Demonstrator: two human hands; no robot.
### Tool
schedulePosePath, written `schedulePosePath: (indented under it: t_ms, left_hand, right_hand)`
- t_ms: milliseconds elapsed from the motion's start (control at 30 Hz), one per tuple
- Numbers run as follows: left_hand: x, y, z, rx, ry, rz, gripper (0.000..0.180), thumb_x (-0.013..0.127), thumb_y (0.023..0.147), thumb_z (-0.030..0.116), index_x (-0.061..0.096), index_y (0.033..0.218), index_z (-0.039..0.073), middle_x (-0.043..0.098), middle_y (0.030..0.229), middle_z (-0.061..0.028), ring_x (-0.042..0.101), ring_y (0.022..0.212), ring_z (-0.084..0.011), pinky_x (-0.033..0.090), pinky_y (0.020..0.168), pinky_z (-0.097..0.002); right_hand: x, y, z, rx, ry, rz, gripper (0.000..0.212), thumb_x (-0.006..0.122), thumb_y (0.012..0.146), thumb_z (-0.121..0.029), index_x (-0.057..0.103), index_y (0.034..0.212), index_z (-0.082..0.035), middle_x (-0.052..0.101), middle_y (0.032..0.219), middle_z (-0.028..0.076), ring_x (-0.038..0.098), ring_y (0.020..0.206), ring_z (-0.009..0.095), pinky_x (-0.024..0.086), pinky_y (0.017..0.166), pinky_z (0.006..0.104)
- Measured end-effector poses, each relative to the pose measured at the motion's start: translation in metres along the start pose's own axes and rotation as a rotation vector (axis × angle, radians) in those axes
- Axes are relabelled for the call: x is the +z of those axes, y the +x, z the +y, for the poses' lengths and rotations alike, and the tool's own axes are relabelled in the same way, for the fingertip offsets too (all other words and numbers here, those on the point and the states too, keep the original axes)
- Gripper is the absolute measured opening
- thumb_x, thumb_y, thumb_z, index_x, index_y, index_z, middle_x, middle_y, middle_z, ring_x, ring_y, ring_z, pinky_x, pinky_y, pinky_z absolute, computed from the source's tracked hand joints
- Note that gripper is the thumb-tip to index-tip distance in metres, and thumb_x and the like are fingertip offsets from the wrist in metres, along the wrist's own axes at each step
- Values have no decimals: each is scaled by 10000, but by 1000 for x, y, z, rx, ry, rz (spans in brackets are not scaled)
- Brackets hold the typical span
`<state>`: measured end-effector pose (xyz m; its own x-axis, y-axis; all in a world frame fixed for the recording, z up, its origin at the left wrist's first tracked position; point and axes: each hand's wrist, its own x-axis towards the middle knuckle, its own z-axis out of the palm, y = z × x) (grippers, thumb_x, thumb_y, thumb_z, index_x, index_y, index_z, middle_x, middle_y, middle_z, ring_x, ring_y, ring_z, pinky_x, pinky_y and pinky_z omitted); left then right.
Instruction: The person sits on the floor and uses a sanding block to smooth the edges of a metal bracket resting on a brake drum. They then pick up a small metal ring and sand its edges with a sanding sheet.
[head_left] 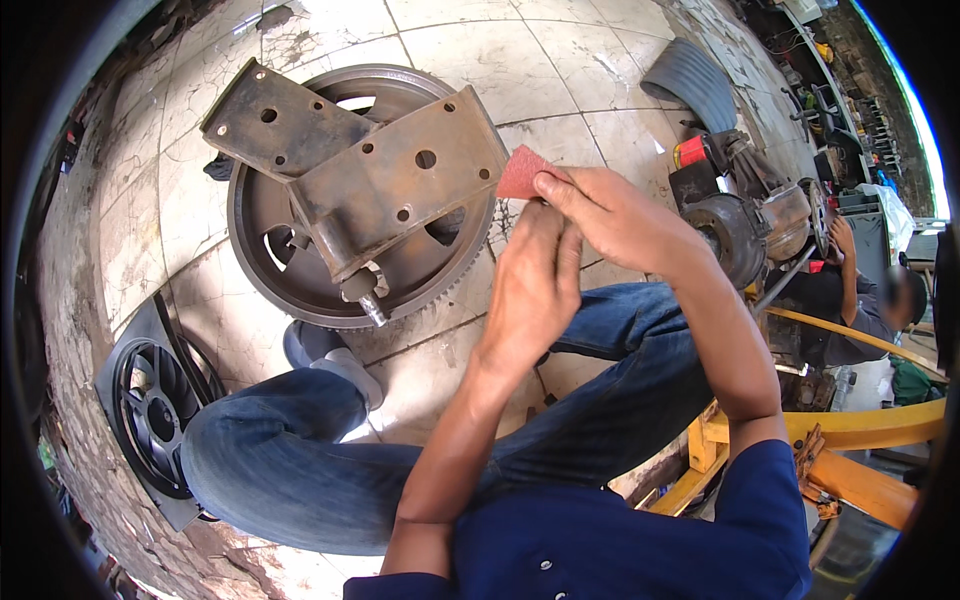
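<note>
A piece of red sandpaper (pixel 520 174) is pinched in my right hand (pixel 625 218), the thumb pressed along its edge. My left hand (pixel 532 270) is closed just below, its curled fingers meeting the sandpaper's lower edge; their tips are partly hidden. Just left of the paper lies a rusty steel bracket (pixel 385 185), made of two angled plates with round holes and a short pipe stub at the joint. It rests on a large toothed metal wheel (pixel 250 255). A shiny socket-like piece (pixel 372 307) pokes out beneath the bracket.
A black fan (pixel 158 412) in its frame leans at the left. Far right are a dark ribbed sheet (pixel 690 82), a greasy motor assembly (pixel 750 215) and yellow metal bars (pixel 870 425). Another person (pixel 865 300) works beyond the motor. My bent legs (pixel 300 455) flank the tiled floor.
</note>
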<state>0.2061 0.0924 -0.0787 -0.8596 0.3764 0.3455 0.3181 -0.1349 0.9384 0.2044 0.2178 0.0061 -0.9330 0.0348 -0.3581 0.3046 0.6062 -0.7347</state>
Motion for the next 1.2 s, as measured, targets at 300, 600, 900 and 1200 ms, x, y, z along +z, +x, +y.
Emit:
schedulePosePath:
  t_ms: [300,600,900,1200]
  left_hand:
    - [-8,2,-7,-447,-127,-102,113,528,961,64,533,970,-49,561,893,-227,545,773,-406,447,707,-440]
    - [-1,-2,-11,-326,-113,7,172,473,1002,118,563,993,-28,551,789,-150,532,695,-277,433,654,-388]
    - [-11,11,1,-10,-158,-101,210,469,978,89,639,1036,-20,604,981,-119,613,808,-181,477,769,-311]
    - [-15,14,14,11,-225,-127,168,534,907,8,632,1040,-22,572,1028,-164,589,932,-302,463,847,-362]
  right_hand:
    - [12,-7,6,-137,-164,132,371,417,1023,-285,586,1057,44,627,872,272,581,826,440,451,757,456]
    - [6,-6,1,-152,-269,79,389,409,1023,-304,596,1050,36,628,889,257,577,853,434,450,780,453]
    - [-25,-22,-14,-130,15,591,473,459,1024,-401,603,1106,42,622,858,86,532,831,136,441,789,303]
    - [-21,-34,-18,-162,-203,456,395,474,1023,-297,583,1216,30,666,932,176,626,837,222,471,804,319]
